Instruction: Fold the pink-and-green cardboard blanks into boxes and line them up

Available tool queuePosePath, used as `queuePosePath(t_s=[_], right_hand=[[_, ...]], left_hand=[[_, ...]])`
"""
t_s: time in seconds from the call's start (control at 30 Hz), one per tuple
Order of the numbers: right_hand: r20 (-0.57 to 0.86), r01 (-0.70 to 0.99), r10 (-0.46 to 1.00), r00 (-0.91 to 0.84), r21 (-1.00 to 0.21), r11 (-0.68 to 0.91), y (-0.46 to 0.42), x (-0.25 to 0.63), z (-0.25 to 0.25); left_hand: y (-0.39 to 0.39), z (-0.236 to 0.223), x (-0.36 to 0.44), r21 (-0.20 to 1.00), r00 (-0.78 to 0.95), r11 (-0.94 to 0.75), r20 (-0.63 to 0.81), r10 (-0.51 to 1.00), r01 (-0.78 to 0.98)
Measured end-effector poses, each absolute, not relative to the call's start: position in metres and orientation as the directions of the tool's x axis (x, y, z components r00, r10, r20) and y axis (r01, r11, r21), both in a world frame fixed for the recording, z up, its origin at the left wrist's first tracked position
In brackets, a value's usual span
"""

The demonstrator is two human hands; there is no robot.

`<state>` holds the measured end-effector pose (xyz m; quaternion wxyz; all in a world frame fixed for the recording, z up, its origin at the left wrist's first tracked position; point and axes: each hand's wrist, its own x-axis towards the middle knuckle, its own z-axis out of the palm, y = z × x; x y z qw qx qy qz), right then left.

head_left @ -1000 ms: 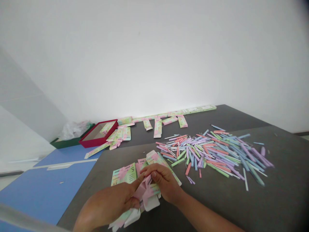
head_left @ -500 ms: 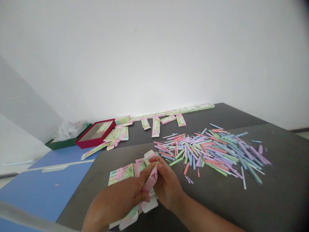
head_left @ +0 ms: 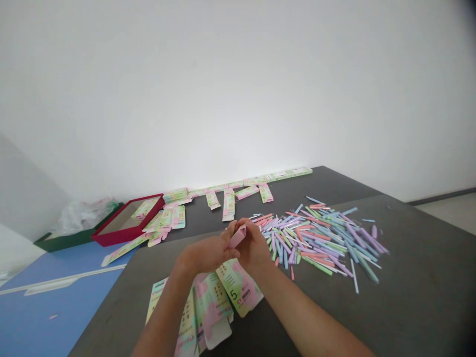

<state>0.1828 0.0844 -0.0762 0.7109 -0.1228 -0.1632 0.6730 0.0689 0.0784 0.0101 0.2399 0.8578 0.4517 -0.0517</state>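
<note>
Hands (head_left: pixel 256 252) meet above dark table (head_left: pixel 401 287) beside white wall (head_left: pixel 241 89).

The cartons (head_left: pixel 240 288) look smooth paperboard, the tabletop (head_left: pixel 416 277) matt.

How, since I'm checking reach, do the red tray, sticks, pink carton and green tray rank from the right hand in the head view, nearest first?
From the right hand:
1. Pink carton: in its grasp.
2. Sticks: heaped rightward.
3. Red tray: off left.
4. Green tray: farthest left.
</note>
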Motion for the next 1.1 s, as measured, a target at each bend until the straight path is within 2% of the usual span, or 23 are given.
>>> queuePosePath(t_s=[0.23, 0.63, 0.83, 1.1], right_hand=[[0.186, -0.920, 0.981, -0.058, -0.391, 0.020, 0.081, 0.187, -0.061], [0.195, -0.919, 0.981, 0.011, -0.384, 0.087, 0.075, 0.187, -0.057], [0.299, -0.891, 0.954, 0.013, -0.429, 0.146, 0.069, 0.186, -0.057], [0.385, -0.898, 0.921, -0.058, -0.423, 0.120, 0.063, 0.189, -0.058]], left_hand=[[0.083, 0.021, 0.061, 0.330, 0.600, -0.505, -0.346, 0.722, 0.798], [0.082, 0.017, 0.061, 0.318, 0.640, -0.557, -0.319, 0.699, 0.767], [0.074, 0.024, 0.061, 0.274, 0.621, -0.558, -0.334, 0.709, 0.783], [0.065, 0.027, 0.056, 0.251, 0.620, -0.568, -0.341, 0.706, 0.784]])
